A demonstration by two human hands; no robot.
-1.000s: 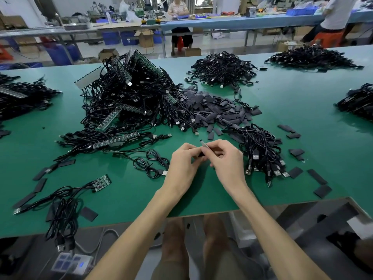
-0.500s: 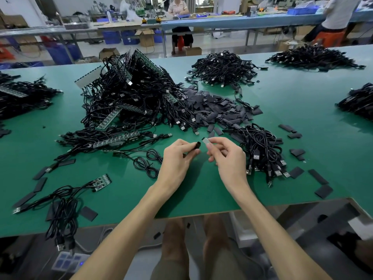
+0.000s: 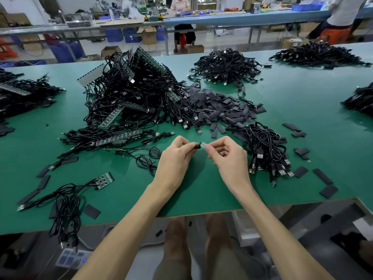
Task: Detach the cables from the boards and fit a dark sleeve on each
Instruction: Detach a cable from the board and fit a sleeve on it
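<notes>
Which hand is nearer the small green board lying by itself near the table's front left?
Left. The left hand sits right of the small green board; the right hand is farther right.

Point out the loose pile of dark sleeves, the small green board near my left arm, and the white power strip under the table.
pile of dark sleeves (image 3: 217,107), head view, middle of heap.
small green board (image 3: 104,179), head view, board face.
white power strip (image 3: 72,258), head view, top face.

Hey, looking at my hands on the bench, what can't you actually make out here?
- Head view: how far the dark sleeve sits over the pale connector; too small.
- What the left hand and right hand grip; fingers cover it.
- Boards inside the cable pile; buried.
</notes>
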